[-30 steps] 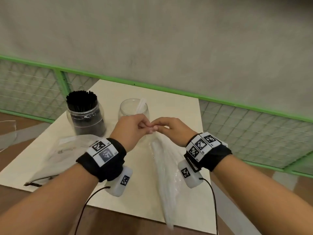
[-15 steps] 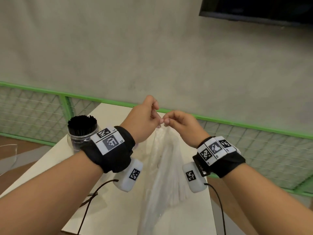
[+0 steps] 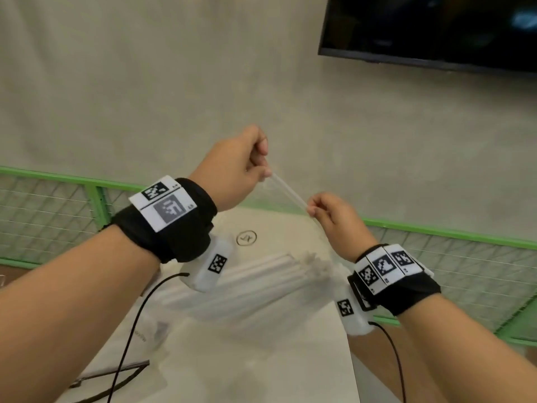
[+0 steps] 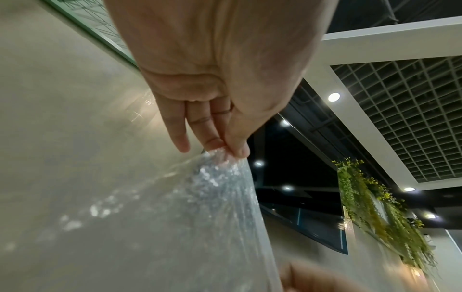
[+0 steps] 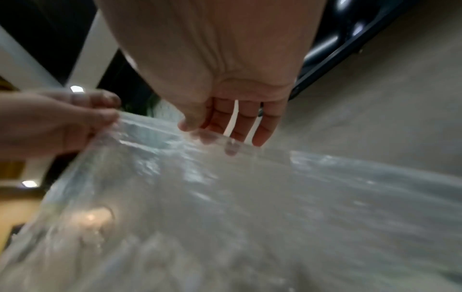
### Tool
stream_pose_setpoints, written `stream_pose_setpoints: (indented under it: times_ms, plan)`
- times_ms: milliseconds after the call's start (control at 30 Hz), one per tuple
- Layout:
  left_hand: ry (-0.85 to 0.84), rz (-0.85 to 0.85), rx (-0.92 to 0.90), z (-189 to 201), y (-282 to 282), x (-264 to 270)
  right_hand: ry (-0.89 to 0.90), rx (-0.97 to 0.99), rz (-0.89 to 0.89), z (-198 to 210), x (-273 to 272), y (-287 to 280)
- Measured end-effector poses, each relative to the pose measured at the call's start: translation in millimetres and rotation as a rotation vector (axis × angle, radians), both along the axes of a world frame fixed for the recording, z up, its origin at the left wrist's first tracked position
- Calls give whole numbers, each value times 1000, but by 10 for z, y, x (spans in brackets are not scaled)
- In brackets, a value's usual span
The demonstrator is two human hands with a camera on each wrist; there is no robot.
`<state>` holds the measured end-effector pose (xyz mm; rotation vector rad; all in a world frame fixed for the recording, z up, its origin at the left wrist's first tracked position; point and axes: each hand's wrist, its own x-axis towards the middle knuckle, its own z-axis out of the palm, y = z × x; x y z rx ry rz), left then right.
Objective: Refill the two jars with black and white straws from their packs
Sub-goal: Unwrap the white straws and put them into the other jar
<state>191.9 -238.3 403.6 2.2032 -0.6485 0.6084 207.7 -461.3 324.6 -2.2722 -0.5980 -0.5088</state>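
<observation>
A clear plastic pack (image 3: 279, 199) of white straws (image 3: 261, 280) hangs in the air above the table, its top edge stretched between both hands. My left hand (image 3: 261, 167) pinches the pack's upper left corner between thumb and fingers, raised higher. My right hand (image 3: 312, 209) pinches the other end of the top edge, lower and to the right. The left wrist view shows my left hand (image 4: 230, 150) pinching the crinkled plastic (image 4: 212, 197). In the right wrist view my right hand (image 5: 212, 134) holds the film (image 5: 225, 197). Neither jar is in view.
The pale table (image 3: 261, 359) lies below the pack, with an empty clear bag (image 3: 139, 344) and a black cable at its lower left. A green mesh fence (image 3: 43, 210) runs behind. A dark screen (image 3: 430, 30) hangs on the wall at upper right.
Both hands have lifted the pack of white straws higher and pulled apart, stretching its top edge. The view has tilted upward, and the jars have dropped out of sight.
</observation>
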Motion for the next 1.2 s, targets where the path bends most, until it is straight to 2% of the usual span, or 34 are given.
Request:
stream_pose_setpoints:
  times_ms: [333, 433, 600, 1000, 1133, 1200]
  plan:
    - [-12, 26, -43, -50, -4, 116, 202, -182, -205, -884, -136, -708]
    - [-8, 44, -73, -58, -8, 152, 235, -147, -232, -1003, -223, -815]
    - [-3, 13, -94, -57, -47, 158, 249, -79, -272, -1093, -285, -864]
    - [24, 14, -125, -215, 12, 162, 350, -186, -378, -1182, -338, -925]
    - [40, 17, -148, -247, 55, 146, 429, -264, -391, -1107, -349, -862]
    - [70, -9, -167, -244, 53, 139, 381, -260, -322, -936, -382, -708]
